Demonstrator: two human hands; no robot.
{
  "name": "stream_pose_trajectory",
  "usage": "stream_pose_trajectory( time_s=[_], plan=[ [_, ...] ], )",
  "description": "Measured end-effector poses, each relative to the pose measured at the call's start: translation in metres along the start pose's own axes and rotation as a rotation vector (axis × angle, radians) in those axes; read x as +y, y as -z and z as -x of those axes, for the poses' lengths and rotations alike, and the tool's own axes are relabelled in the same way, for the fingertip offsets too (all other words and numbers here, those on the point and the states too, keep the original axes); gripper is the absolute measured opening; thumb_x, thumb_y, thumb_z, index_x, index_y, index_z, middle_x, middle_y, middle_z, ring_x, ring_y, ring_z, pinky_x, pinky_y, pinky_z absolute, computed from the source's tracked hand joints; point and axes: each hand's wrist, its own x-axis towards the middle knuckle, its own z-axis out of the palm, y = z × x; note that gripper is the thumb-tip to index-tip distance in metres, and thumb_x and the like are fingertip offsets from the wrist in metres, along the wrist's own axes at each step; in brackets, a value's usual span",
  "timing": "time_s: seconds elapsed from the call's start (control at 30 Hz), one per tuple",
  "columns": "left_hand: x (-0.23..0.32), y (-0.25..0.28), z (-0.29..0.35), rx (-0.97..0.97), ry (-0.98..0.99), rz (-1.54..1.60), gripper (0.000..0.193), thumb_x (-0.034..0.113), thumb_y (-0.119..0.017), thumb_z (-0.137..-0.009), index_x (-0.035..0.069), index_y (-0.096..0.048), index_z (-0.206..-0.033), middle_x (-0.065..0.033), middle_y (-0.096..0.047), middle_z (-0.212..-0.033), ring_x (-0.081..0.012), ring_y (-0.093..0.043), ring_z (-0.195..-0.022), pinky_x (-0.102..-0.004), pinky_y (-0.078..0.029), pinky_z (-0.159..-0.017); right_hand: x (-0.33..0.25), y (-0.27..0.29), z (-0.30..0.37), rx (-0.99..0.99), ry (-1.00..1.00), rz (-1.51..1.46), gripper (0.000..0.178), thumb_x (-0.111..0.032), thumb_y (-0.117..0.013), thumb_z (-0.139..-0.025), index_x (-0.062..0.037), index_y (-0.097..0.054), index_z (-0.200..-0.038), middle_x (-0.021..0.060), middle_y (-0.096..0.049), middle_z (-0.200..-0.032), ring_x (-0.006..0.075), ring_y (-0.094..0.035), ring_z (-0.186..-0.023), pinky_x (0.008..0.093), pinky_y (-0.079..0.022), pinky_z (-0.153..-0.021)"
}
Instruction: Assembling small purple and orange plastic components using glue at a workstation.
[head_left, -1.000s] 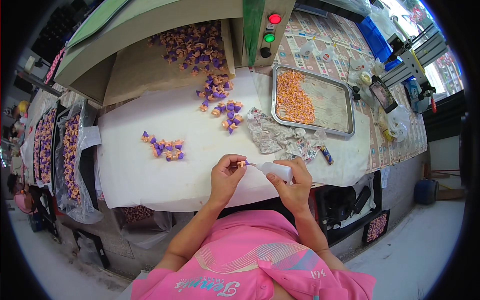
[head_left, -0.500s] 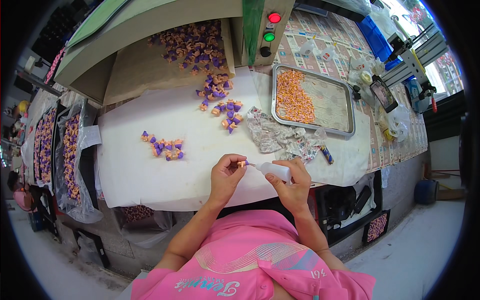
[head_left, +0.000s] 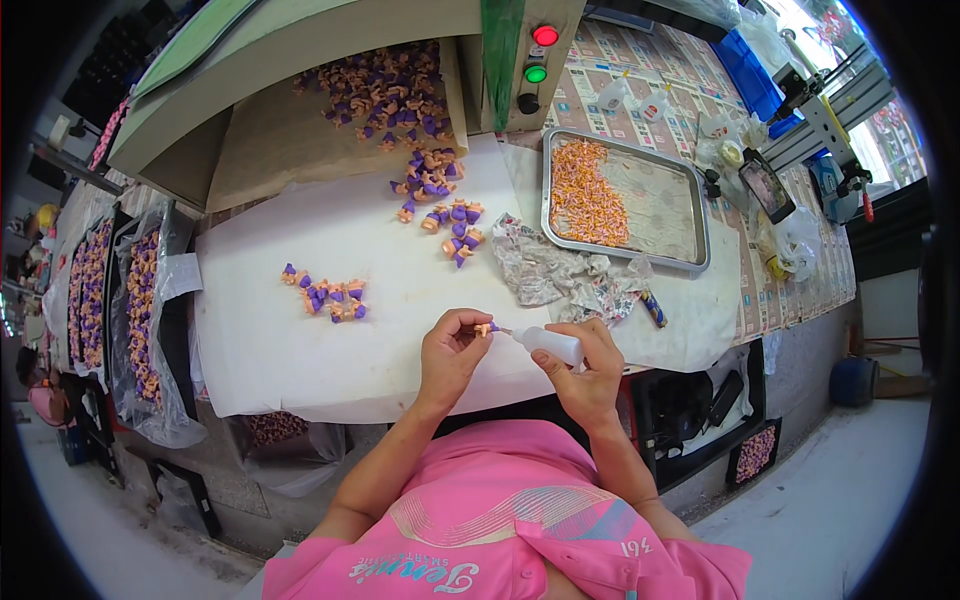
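Observation:
Between thumb and fingers of my left hand (head_left: 455, 352) is a small peach-and-purple figurine part (head_left: 485, 329). My right hand (head_left: 585, 372) is wrapped round a white squeeze bottle (head_left: 555, 345), tilted so its thin nozzle points left. The nozzle tip meets or nearly touches the purple side of the part; exact contact is too small to tell. Both hands are over the near edge of the white sheet (head_left: 400, 370). To their left lies a small group of similar parts (head_left: 332, 297). Farther off, a larger trail of these parts (head_left: 425, 180) runs back to a heap.
A metal tray (head_left: 625, 255) of small orange-and-pink pieces (head_left: 588, 200) stands at the right. Crumpled paper (head_left: 530, 265) and a dark blue tube (head_left: 653, 308) lie before it. A machine housing (head_left: 300, 70) with lit buttons rises at the back. A phone (head_left: 767, 187) on a stand is far right.

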Motion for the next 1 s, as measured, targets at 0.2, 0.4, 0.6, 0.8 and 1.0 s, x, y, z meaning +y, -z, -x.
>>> stream_pose_trajectory(
  time_s=[0.2,0.4,0.6,0.8,1.0],
  plan=[
    [0.000,0.002,-0.001,-0.009,-0.002,0.000,0.021,-0.005,-0.064,-0.085,-0.002,-0.061,-0.106,-0.0026,-0.061,-0.098,-0.0068,-0.057,-0.087,-0.0208,-0.047,-0.080,0.002,-0.003,0.000,0.009,0.001,0.000,0.031,-0.016,-0.082,-0.074,-0.0010,-0.069,-0.097,0.0062,-0.057,-0.079,0.0158,-0.052,-0.068,0.0273,-0.041,-0.058],
    [0.000,-0.002,0.001,-0.010,0.002,-0.002,0.021,-0.005,-0.064,-0.085,-0.002,-0.061,-0.106,-0.0029,-0.061,-0.098,-0.0071,-0.058,-0.087,-0.0209,-0.047,-0.080,0.003,0.002,0.002,0.007,0.003,0.015,0.031,-0.016,-0.082,-0.074,-0.0011,-0.069,-0.097,0.0061,-0.057,-0.079,0.0159,-0.052,-0.068,0.0276,-0.041,-0.059],
    [-0.001,-0.005,0.002,0.003,0.019,0.018,0.022,-0.006,-0.063,-0.085,-0.002,-0.061,-0.107,-0.0030,-0.061,-0.097,-0.0073,-0.058,-0.087,-0.0205,-0.047,-0.080,0.003,0.009,0.004,0.040,-0.004,-0.005,0.029,-0.015,-0.081,-0.076,0.0007,-0.067,-0.096,0.0061,-0.058,-0.082,0.0157,-0.054,-0.073,0.0273,-0.043,-0.062],
    [0.003,-0.010,0.003,0.013,0.038,0.055,0.022,-0.006,-0.063,-0.085,-0.001,-0.061,-0.107,-0.0022,-0.061,-0.097,-0.0069,-0.057,-0.087,-0.0200,-0.046,-0.079,0.030,0.005,0.009,0.154,-0.107,-0.008,0.031,-0.013,-0.077,-0.080,0.0009,-0.058,-0.100,0.0046,-0.058,-0.083,0.0141,-0.056,-0.073,0.0267,-0.045,-0.063],
    [0.002,-0.019,0.005,0.024,0.033,0.062,0.022,-0.006,-0.063,-0.085,-0.001,-0.061,-0.107,-0.0016,-0.061,-0.096,-0.0071,-0.057,-0.087,-0.0199,-0.046,-0.079,0.050,-0.003,0.010,0.187,-0.157,0.218,0.028,-0.013,-0.074,-0.080,-0.0027,-0.050,-0.090,0.0091,-0.053,-0.073,0.0189,-0.055,-0.063,0.0323,-0.044,-0.056]
  ],
)
